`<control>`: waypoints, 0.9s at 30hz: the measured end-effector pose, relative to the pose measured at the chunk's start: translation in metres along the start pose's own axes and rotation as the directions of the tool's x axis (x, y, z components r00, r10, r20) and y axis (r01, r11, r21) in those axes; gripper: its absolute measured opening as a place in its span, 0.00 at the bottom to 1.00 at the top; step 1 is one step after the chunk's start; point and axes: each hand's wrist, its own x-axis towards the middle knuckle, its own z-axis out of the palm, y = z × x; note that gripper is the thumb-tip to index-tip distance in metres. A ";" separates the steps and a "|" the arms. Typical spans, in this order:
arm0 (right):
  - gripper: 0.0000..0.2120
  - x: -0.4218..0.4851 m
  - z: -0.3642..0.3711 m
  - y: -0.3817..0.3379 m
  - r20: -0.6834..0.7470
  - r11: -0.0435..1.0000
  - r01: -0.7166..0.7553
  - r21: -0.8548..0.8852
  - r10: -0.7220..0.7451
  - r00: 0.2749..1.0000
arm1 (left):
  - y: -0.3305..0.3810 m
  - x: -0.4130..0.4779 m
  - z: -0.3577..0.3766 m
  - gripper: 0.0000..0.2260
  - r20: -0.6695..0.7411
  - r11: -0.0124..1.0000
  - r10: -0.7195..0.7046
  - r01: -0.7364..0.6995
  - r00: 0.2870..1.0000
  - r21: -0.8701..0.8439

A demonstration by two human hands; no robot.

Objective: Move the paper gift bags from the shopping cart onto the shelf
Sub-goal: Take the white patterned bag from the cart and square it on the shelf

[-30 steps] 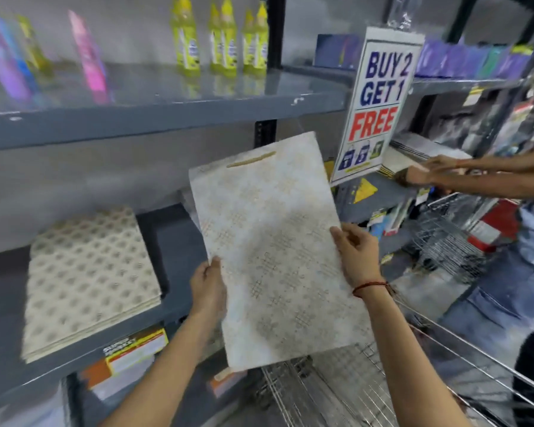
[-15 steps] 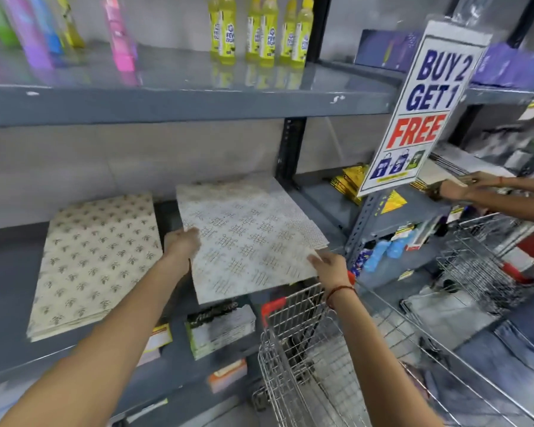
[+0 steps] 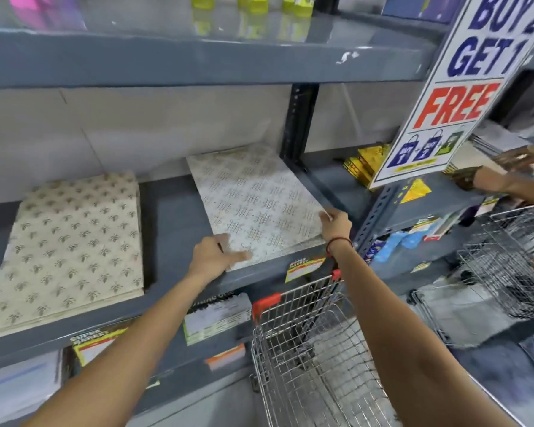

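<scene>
Both arms reach fwd and up from the bottom of the frame toward the grey metal shelf [image 3: 173, 229], where a white paper gift bag w/ a gold lattice print [image 3: 256, 198] lies flat, its near edge about flush w/ the shelf's front lip. The left hand [image 3: 211, 255] rests palm-down on the bag's near left corner, wrist slightly raised, fingers [image 3: 239, 255] stretched toward the right and lying close together on the paper, pressing rather than gripping. The right hand [image 3: 335, 224] meets the bag's right edge near the front corner, forearm angled steeply up from lower right, a red thread band [image 3: 339, 241] at the wrist; its fingers curl together at the edge, thumb on top, seemingly pinching the paper, though the underside of the grip can't be seen. To the left, apart from this bag, a stack of cream gift bags w/ a small dark motif [image 3: 71, 251] lies flat on the same shelf. Below the right arm stands the wire shopping cart [image 3: 309, 359] w/ red corner caps. A "BUY 2 GET 1 FREE" sign [image 3: 453, 97] hangs at upper right; beyond it another person's hands [image 3: 518, 158] work at the neighbouring shelf bay.
</scene>
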 end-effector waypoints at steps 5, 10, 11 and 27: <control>0.16 0.003 0.010 0.010 -0.001 0.979 0.096 -0.182 -0.098 0.995 | -0.002 0.008 0.000 0.42 0.083 0.938 0.058 -0.083 0.995 0.336; 0.16 -0.002 0.008 0.016 0.058 0.898 0.169 -0.407 -0.159 0.986 | 0.001 0.011 -0.004 0.41 0.027 0.921 0.050 -0.056 0.998 0.386; 0.15 -0.001 0.006 0.016 0.079 0.891 0.180 -0.416 -0.162 0.984 | 0.002 0.010 -0.005 0.40 0.021 0.921 0.049 -0.053 0.999 0.386; 0.14 -0.013 -0.015 0.036 0.171 0.861 0.247 -0.444 -0.189 0.967 | -0.010 -0.019 0.019 0.19 -0.163 0.872 0.199 -0.099 0.966 0.479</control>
